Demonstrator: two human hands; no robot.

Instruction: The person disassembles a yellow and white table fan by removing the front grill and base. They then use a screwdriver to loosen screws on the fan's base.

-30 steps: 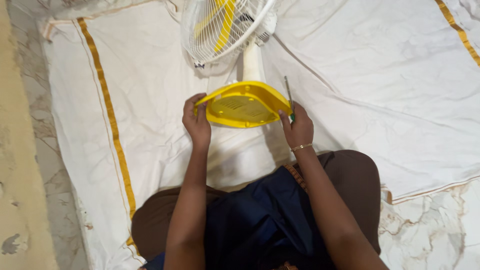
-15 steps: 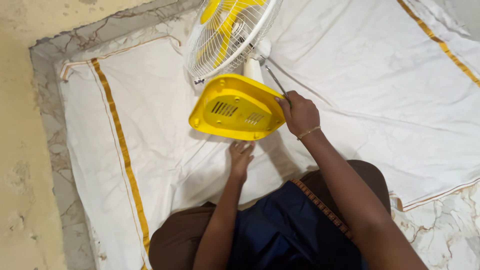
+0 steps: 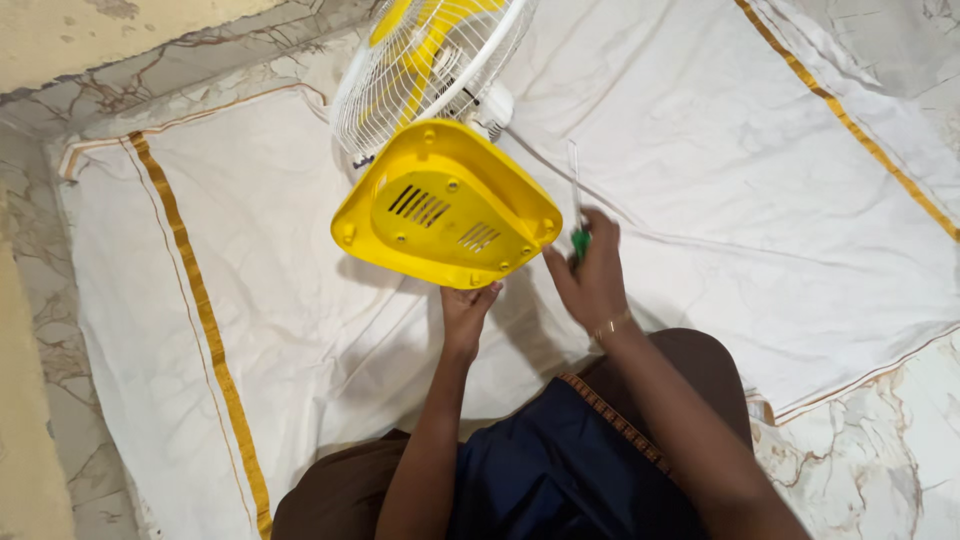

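A table fan lies tipped on a white cloth, its yellow base (image 3: 445,205) turned up toward me with vent slots and screw holes showing. Behind the base are the white wire grille (image 3: 420,60) and yellow blades. My left hand (image 3: 467,310) grips the near lower edge of the base from below. My right hand (image 3: 590,275) is closed on a screwdriver (image 3: 575,195) with a green handle and clear shaft, held upright just right of the base.
The white cloth (image 3: 760,200) with gold border stripes covers a marble floor (image 3: 880,460). The fan's white cord (image 3: 640,230) trails right across the cloth. A beige wall edge (image 3: 30,440) runs along the left. My knees are at the bottom.
The base has tilted further up, showing more of its underside. My left hand moved from the base's left side to under its near edge. My right hand came off the base, holding the screwdriver beside it.
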